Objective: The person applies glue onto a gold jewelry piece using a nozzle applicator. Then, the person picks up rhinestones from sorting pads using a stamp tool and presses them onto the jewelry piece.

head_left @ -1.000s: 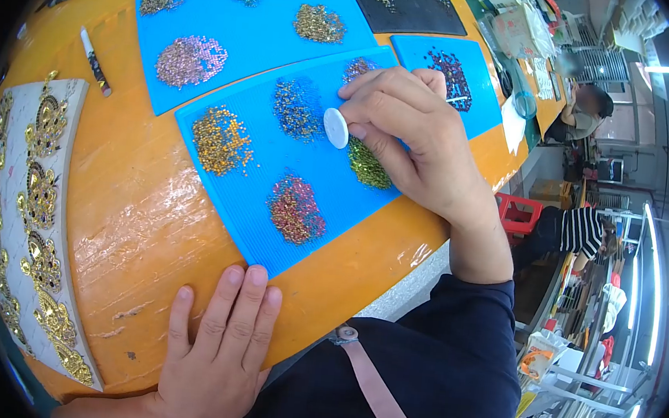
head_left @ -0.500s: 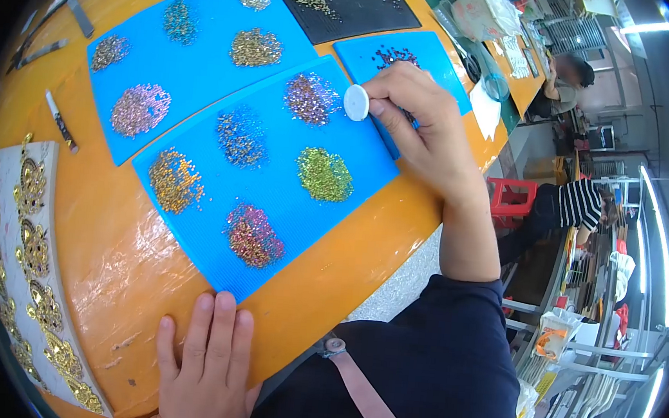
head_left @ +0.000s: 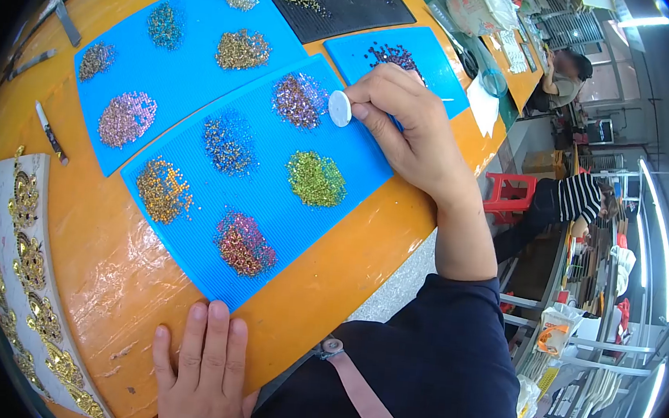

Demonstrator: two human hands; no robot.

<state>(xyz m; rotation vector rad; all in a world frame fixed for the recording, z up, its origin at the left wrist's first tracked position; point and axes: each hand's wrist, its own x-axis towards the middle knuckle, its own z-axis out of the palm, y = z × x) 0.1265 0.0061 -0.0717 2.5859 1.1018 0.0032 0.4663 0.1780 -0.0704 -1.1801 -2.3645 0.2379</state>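
My right hand [head_left: 408, 128] pinches a small white round disc [head_left: 340, 109] by its edge, held up beside a pile of purple rhinestones [head_left: 300, 100]. Under it lies a ribbed blue mat [head_left: 191, 237] with separate piles of blue-gold [head_left: 229, 144], green [head_left: 315, 179], orange [head_left: 164, 190] and pink-red rhinestones [head_left: 244, 244]. Flat on the orange table, fingers stretched out, my left hand [head_left: 204, 372] rests with its fingertips at the near corner of that mat. My right hand partly hides a smaller blue mat [head_left: 433, 59] with dark rhinestones [head_left: 391, 55].
Another blue mat [head_left: 183, 79] with several piles lies further left, beside a black mat [head_left: 331, 4]. A knife [head_left: 50, 132] and a board with gold ornaments [head_left: 31, 264] are at left. A red stool [head_left: 506, 193] and two people [head_left: 579, 198] are at right.
My right hand and the white disc have shifted slightly left in view. The mats have also slid a little left and the table items down as the view moved. My left hand stays flat.
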